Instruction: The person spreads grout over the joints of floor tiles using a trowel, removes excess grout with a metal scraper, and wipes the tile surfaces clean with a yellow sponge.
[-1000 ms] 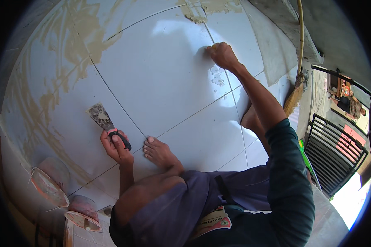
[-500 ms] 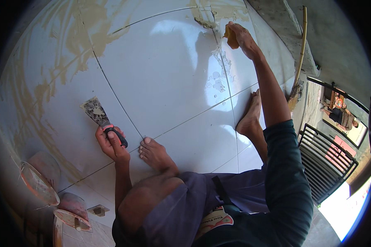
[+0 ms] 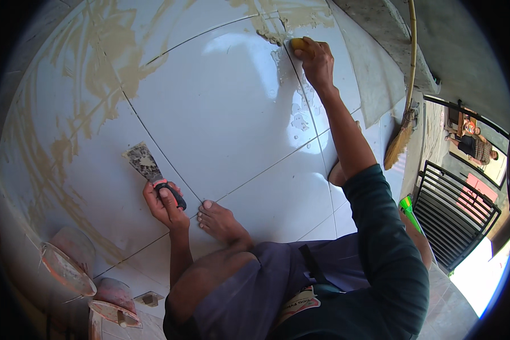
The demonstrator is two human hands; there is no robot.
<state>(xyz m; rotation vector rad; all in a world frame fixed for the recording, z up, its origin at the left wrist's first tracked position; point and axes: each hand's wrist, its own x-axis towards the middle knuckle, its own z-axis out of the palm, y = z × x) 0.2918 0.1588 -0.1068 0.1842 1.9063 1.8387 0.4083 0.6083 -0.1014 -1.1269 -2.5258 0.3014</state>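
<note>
My left hand (image 3: 165, 205) is closed on the black and pink handle of a wide putty knife (image 3: 141, 161), its blade streaked with pale paste, above white floor tiles (image 3: 238, 124). At the upper centre, my right hand (image 3: 318, 67) grips a yellow-brown sponge (image 3: 297, 45) on the tile beside a dark joint line. A lump of beige grout (image 3: 269, 35) lies just left of it, and clear wet patches (image 3: 299, 120) show below it. Beige smears (image 3: 90, 102) cover the left and top tiles.
Two grimy buckets (image 3: 68, 260) stand at lower left near a square drain (image 3: 149, 299). At right are a straw broom (image 3: 401, 141) with bamboo handle, a raised ledge (image 3: 394, 25), a green object (image 3: 409, 211), a black metal gate (image 3: 453, 209) and people (image 3: 479, 148) in a doorway beyond.
My right hand moved up the tile joint with the sponge, then slightly back down and left to beside the grout lump, and more wetness shows. My left hand still holds the putty knife.
</note>
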